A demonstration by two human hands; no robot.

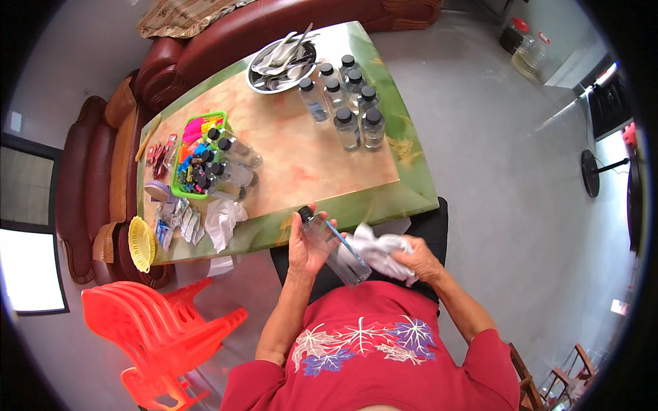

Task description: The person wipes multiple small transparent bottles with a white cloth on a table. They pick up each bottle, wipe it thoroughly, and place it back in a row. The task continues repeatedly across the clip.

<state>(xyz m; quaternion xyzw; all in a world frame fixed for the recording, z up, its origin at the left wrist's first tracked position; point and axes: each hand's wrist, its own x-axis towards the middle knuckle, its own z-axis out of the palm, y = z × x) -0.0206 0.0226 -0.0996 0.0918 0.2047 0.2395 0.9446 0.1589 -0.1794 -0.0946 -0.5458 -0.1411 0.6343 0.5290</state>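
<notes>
My left hand grips a clear plastic bottle with a black cap, held tilted over my lap just below the table's near edge. A crumpled white cloth is bunched in my right hand and presses against the bottle's lower side. Several more capped clear bottles stand upright in a group on the far right part of the green-edged table. Three others lie beside a green basket.
A green basket of colourful small items, a metal bowl of utensils, a white cloth and small packets lie on the table. Stacked red plastic chairs stand at my left, a brown sofa beyond the table.
</notes>
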